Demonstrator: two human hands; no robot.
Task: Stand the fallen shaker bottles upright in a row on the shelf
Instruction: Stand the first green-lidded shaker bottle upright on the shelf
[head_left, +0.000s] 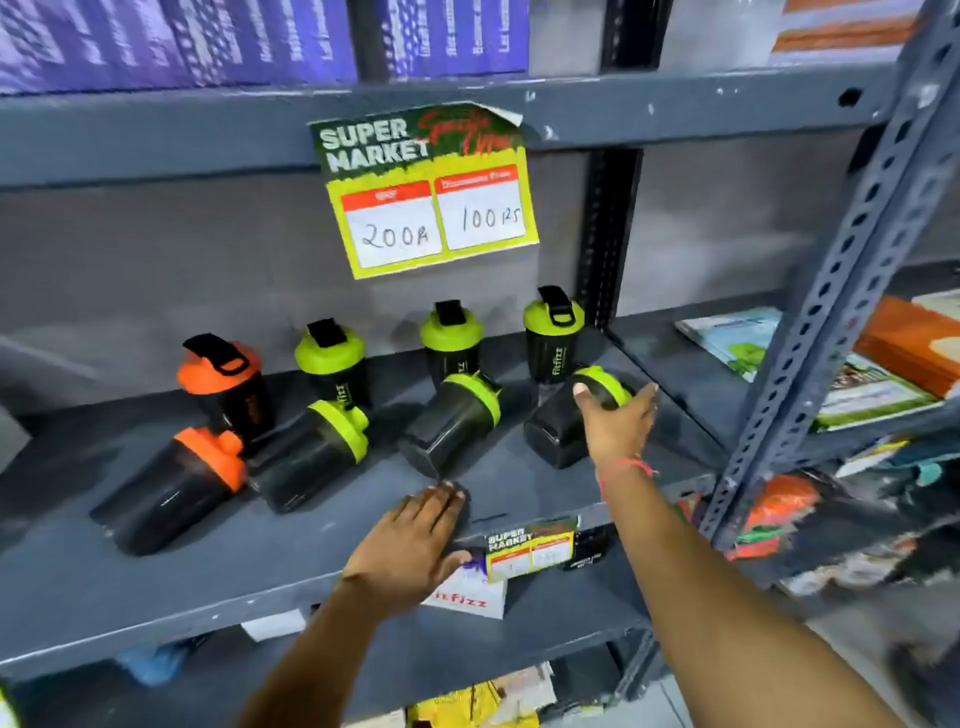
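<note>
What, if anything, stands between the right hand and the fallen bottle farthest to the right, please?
Nothing visible does. The right hand is already spread over the lid end of the rightmost fallen bottle, with no other object between them. The upright bottle stands behind it, clear of the hand's path.

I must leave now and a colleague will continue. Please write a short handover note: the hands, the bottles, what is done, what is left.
Right hand: open, reaching onto the rightmost fallen green-lid bottle, not closed on it.
Left hand: open, flat on the shelf front edge.
Back row: four bottles upright, one orange-lid, three green-lid.
Front row: four lying down, one orange-lid, three green-lid.
Done: none of the fallen ones is upright.
Left: stand all four.
</note>
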